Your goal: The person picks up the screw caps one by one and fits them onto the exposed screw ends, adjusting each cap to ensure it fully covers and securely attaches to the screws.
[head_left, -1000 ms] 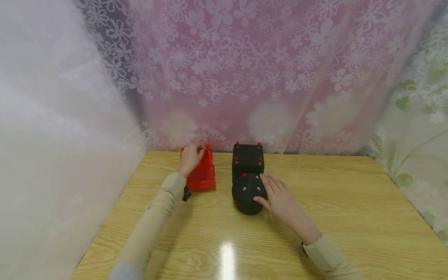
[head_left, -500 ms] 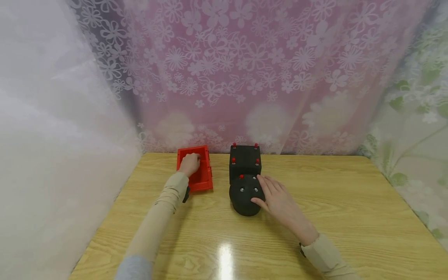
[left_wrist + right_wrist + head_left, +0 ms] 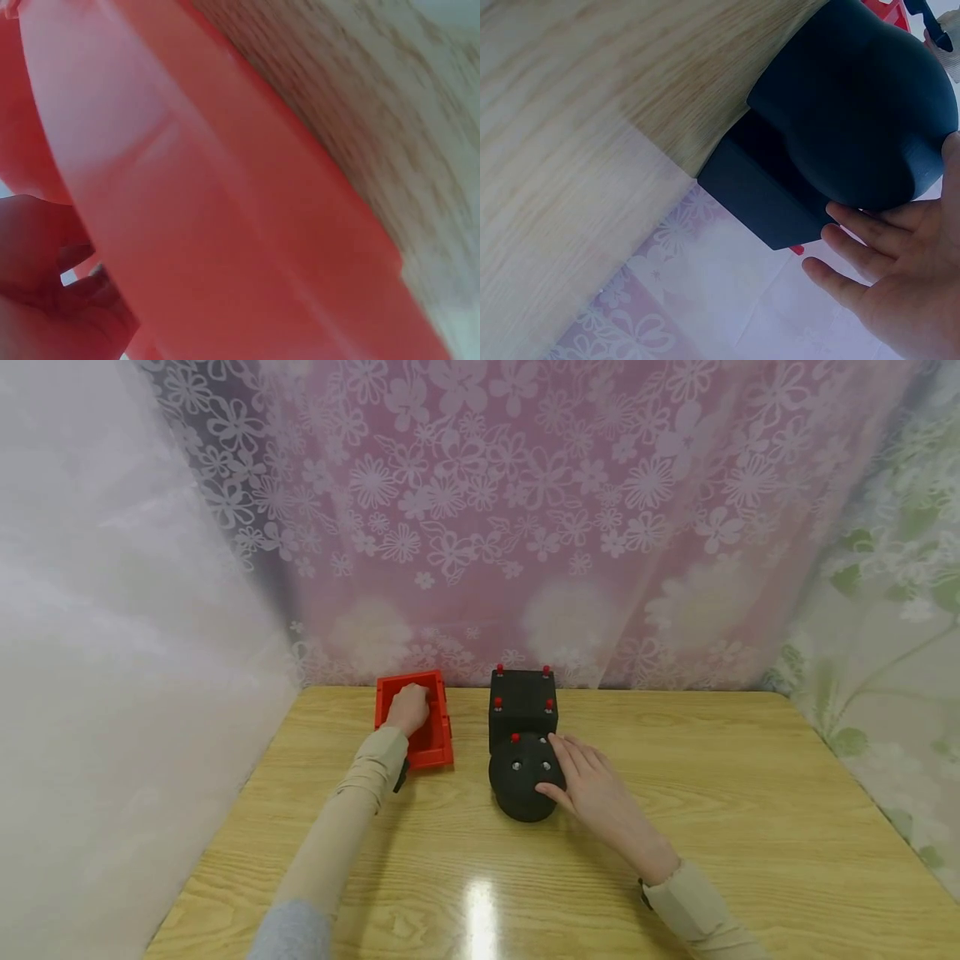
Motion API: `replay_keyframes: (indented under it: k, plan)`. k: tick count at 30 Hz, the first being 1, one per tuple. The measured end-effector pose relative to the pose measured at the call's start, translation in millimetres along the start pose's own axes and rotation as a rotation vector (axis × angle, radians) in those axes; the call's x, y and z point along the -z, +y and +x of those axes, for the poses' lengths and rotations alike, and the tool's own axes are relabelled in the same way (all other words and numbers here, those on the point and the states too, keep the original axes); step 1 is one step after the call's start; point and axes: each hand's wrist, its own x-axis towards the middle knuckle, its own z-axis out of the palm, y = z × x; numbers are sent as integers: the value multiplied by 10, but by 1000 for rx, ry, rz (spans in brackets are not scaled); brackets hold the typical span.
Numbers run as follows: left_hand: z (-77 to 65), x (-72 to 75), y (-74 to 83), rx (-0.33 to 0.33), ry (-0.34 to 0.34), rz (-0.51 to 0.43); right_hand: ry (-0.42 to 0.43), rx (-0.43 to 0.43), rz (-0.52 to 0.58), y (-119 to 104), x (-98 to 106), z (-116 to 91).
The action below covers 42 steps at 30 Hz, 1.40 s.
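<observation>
My left hand [image 3: 409,708] reaches down into a red plastic bin [image 3: 446,753], its fingers bent and their tips hidden from the head view. In the left wrist view the bin's wall [image 3: 202,210] covers most of the fingers, so I cannot tell what they hold. To the right is a black round-topped block [image 3: 525,797] with a red peg [image 3: 515,738] and several silver-rimmed holes on top. Against its right side rests my right hand [image 3: 596,797], fingers straight and thumb spread on the top. The right wrist view shows the fingertips along the block's curved side [image 3: 862,112].
Right behind the round block stands a black box-shaped block [image 3: 523,692] with red pegs at its corners. Both are on a wooden table [image 3: 720,793]. A pink floral curtain [image 3: 480,527] hangs at the table's back edge, with a pale sheet [image 3: 135,610] at the left.
My left hand has gone from above the far part of the red bin down into it, its fingers now lower inside. The right hand stays on the round block. The head view has shifted slightly.
</observation>
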Motion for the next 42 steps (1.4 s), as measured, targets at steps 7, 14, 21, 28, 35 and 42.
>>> replay_keyframes:
  k: [7,14,21,28,35,42]
  plan:
    - [5,-21,-40,-17,39,74,-27,-16,7,-16,5,3]
    - [-13,-23,-68,-48,71,78,-7,-6,8,-15,-4,7]
    - [-62,4,-83,-45,65,23,6,9,2,-20,-14,11]
    - [-67,94,-71,-14,-16,-26,7,-5,19,-16,-10,2]
    - [-145,298,48,12,-110,-97,10,-4,13,2,-15,-6]
    - [-243,381,67,51,-131,-203,-16,-17,14,-3,-3,3]
